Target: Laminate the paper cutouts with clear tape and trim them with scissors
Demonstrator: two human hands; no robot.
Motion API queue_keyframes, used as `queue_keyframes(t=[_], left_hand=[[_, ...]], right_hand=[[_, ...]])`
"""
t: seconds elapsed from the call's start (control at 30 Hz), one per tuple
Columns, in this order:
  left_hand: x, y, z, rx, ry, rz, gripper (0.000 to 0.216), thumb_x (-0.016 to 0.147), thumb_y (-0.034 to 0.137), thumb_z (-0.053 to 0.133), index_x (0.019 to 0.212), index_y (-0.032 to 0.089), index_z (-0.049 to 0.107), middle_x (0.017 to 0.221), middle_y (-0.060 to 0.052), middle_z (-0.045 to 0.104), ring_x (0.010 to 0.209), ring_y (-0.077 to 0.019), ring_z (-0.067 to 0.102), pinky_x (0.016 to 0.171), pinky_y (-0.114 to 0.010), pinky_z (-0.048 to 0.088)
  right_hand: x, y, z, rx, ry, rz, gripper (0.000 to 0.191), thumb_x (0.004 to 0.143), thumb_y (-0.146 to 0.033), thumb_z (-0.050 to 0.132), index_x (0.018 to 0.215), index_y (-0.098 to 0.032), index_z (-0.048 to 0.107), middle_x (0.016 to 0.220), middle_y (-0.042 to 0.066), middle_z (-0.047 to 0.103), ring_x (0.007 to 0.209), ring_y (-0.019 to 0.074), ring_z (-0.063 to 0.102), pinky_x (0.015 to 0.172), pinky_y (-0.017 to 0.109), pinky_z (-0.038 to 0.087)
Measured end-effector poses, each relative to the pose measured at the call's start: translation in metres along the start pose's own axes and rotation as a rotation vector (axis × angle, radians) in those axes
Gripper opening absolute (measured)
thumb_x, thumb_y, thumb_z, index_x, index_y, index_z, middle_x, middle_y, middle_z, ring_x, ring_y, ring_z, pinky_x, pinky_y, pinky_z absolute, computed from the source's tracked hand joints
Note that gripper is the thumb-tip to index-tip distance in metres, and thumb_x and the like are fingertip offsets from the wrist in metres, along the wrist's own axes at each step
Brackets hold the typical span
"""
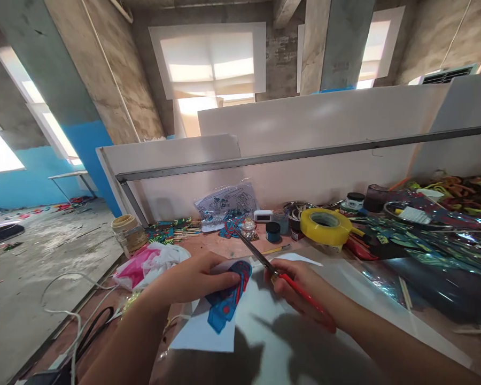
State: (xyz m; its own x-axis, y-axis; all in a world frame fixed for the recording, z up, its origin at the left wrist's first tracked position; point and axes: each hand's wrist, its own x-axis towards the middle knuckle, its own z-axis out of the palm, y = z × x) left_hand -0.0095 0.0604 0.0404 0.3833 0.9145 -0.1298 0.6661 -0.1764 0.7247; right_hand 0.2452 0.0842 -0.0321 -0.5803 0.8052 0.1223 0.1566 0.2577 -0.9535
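Observation:
My left hand (208,280) pinches a blue and red painted cutout (220,316), its upper end curled over beneath my thumb. A pair of scissors (253,248) with red handles is gripped in my right hand (299,283), near the middle of the worktable. The blades point up and to the left, away from the cutout; they look closed together. White paper (208,337) lies under the cutout and my left hand. Whether the cutout is joined to that paper I cannot tell.
A roll of yellow tape (324,227), a dark blue jar (273,232) and a printed line drawing (226,203) stand along the back. At left are a pink and white plastic bag (152,264), a cloudy jar (128,235) and a white cable (78,326). Dark shiny sheets (428,283) cover the right.

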Motion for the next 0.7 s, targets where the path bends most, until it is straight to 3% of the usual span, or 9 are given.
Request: queue_keyframes(t=[0.07,0.17,0.3,0.43,0.53,0.6,0.67,0.7], left_hand=[[-0.001,0.005,0.005,0.179,-0.152,0.075,0.039,0.091,0.045,0.058,0.062,0.020,0.061,0.056,0.004,0.050,0.050,-0.0114,0.042,0.047,-0.023,0.029],[0.006,0.007,0.030,0.397,-0.223,0.138,0.030,0.087,0.041,0.064,0.064,0.021,0.065,0.056,0.004,0.055,0.051,-0.0125,0.046,0.047,-0.025,0.026],[0.022,-0.003,0.061,0.524,-0.126,0.077,0.027,0.075,0.049,0.079,0.084,0.024,0.076,0.075,-0.002,0.073,0.070,-0.0218,0.066,0.056,-0.026,0.038],[0.043,-0.010,0.060,0.534,0.055,0.101,0.036,0.090,0.049,0.066,0.109,0.019,0.071,0.101,-0.010,0.076,0.091,-0.0274,0.070,0.075,-0.034,0.050],[0.068,-0.011,0.062,0.531,0.067,0.224,0.049,0.088,0.046,0.071,0.129,0.020,0.062,0.134,-0.014,0.066,0.120,-0.0296,0.063,0.099,-0.041,0.050],[0.088,-0.013,0.071,0.541,0.028,0.314,0.074,0.078,0.041,0.085,0.141,0.019,0.054,0.154,-0.015,0.051,0.141,-0.0316,0.048,0.116,-0.043,0.039],[0.107,-0.018,0.082,0.554,-0.003,0.368,0.089,0.071,0.038,0.090,0.146,0.015,0.049,0.160,-0.020,0.042,0.148,-0.0350,0.039,0.121,-0.046,0.033],[0.116,-0.021,0.087,0.556,-0.016,0.384,0.086,0.073,0.039,0.089,0.145,0.013,0.050,0.157,-0.020,0.045,0.145,-0.0354,0.042,0.120,-0.047,0.035]], right_hand=[[0.001,-0.004,-0.007,-0.027,0.011,0.020,0.037,0.082,-0.055,0.069,0.084,-0.020,0.061,0.057,-0.008,0.041,0.047,0.0076,0.028,0.042,0.021,0.023],[-0.004,-0.017,-0.025,-0.082,0.023,0.050,0.030,0.080,-0.048,0.073,0.088,-0.020,0.065,0.054,-0.008,0.043,0.045,0.0082,0.031,0.041,0.021,0.023],[-0.016,-0.039,-0.054,-0.242,0.175,0.018,0.039,0.080,-0.059,0.071,0.094,-0.022,0.066,0.054,-0.008,0.045,0.042,0.0097,0.036,0.039,0.022,0.025],[-0.033,-0.061,-0.077,-0.356,0.287,-0.055,0.045,0.081,-0.064,0.067,0.096,-0.022,0.069,0.060,-0.005,0.050,0.045,0.0099,0.038,0.041,0.023,0.029],[-0.042,-0.074,-0.083,-0.382,0.338,-0.101,0.049,0.082,-0.067,0.066,0.098,-0.020,0.068,0.064,-0.004,0.052,0.049,0.0112,0.042,0.043,0.023,0.033],[-0.045,-0.079,-0.083,-0.380,0.353,-0.122,0.052,0.082,-0.069,0.064,0.098,-0.020,0.068,0.063,-0.003,0.053,0.050,0.0121,0.043,0.044,0.024,0.033],[-0.047,-0.081,-0.082,-0.404,0.361,-0.127,0.054,0.081,-0.071,0.065,0.097,-0.019,0.068,0.064,-0.002,0.055,0.051,0.0127,0.043,0.044,0.024,0.032],[-0.048,-0.082,-0.082,-0.424,0.364,-0.121,0.054,0.080,-0.071,0.065,0.096,-0.019,0.069,0.066,-0.001,0.056,0.052,0.0131,0.044,0.045,0.024,0.032]])
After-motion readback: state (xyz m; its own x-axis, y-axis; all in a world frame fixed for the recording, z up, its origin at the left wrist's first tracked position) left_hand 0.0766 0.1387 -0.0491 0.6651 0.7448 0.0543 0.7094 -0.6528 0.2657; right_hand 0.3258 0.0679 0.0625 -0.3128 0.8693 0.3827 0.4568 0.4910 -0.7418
